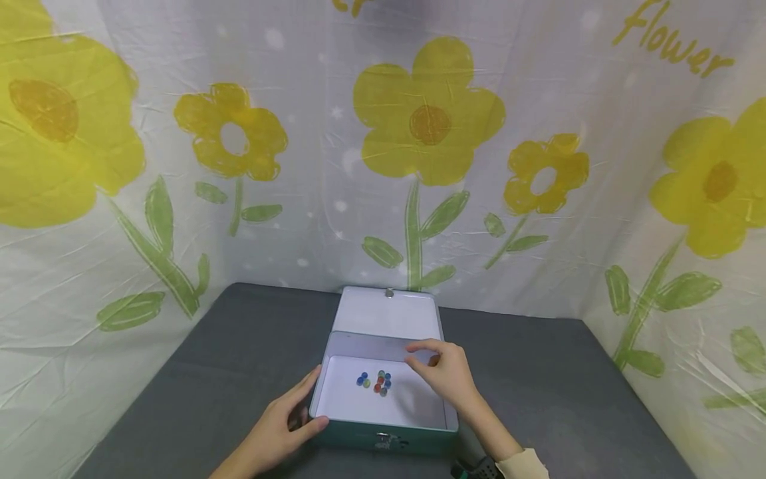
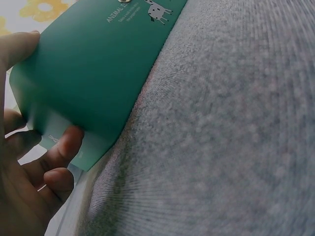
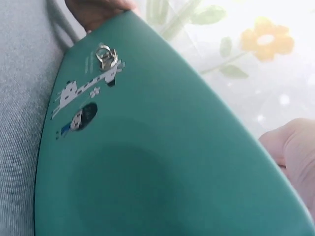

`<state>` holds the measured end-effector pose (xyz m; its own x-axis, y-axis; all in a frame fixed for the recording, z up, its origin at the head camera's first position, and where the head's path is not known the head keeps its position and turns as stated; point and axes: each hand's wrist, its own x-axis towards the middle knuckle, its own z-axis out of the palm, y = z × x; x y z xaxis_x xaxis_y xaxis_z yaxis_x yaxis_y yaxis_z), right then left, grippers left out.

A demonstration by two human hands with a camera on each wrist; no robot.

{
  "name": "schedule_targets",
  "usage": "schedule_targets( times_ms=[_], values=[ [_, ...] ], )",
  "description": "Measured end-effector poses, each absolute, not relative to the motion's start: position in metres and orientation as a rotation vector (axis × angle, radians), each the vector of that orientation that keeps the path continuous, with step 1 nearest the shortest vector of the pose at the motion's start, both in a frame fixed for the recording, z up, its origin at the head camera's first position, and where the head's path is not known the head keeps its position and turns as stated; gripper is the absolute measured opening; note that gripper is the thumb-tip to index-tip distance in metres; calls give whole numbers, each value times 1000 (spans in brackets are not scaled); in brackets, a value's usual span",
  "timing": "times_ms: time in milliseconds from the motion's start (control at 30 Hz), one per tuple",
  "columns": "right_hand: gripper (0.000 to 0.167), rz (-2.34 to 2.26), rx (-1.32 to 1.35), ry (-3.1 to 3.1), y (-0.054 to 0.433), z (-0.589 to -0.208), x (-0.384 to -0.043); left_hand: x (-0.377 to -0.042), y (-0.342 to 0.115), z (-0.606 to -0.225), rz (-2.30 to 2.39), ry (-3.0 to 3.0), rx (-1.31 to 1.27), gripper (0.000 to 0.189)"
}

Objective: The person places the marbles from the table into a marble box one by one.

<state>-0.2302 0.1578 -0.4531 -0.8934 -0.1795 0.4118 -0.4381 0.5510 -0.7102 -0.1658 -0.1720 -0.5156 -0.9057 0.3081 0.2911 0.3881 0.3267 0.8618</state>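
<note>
An open green tin box (image 1: 335,429) with a white inside stands on the dark table, its lid (image 1: 389,313) folded back. Several small glass marbles (image 1: 380,381), blue, red and greenish, lie on the box floor in two clusters. My left hand (image 1: 278,419) grips the box at its front left corner, thumb at the front and fingers along the left side. In the left wrist view, fingers (image 2: 64,147) touch the green wall. Above the right part of the box hovers my right hand (image 1: 445,372), thumb and forefinger apart, with nothing visible between them.
A dark grey cloth (image 1: 227,359) covers the table. Behind it and at both sides hangs a white curtain (image 1: 317,199) printed with yellow flowers. The box has a metal clasp (image 3: 106,58) on its front wall. A dark strap (image 1: 479,470) is at the right wrist.
</note>
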Motion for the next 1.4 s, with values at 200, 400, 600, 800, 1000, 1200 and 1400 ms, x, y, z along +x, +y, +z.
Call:
schedule_targets(
  times_ms=[200, 400, 600, 800, 1000, 1200, 1400],
  values=[
    [17, 1293, 400, -2492, 174, -452, -226, -166, -172, -515, -1654, -2490, -666, 80],
    [18, 1288, 343, -2456, 195, -452, -224, -166, -172, -517, -1637, -2493, -663, 80],
    [18, 1287, 309, -2390, 219, -452, -221, -167, -172, -519, -1637, -2537, -605, 81],
    [17, 1266, 224, -2323, 237, -454, -221, -166, -172, -519, -1641, -2537, -609, 81],
    [17, 1258, 166, -2328, 248, -461, -229, -166, -172, -517, -1632, -2505, -643, 80],
    [20, 1217, 62, -2399, 259, -480, -234, -167, -172, -519, -1632, -2563, -590, 82],
    [22, 1164, 36, -2483, 266, -499, -241, -168, -172, -518, -1623, -2581, -580, 83]
  ],
)
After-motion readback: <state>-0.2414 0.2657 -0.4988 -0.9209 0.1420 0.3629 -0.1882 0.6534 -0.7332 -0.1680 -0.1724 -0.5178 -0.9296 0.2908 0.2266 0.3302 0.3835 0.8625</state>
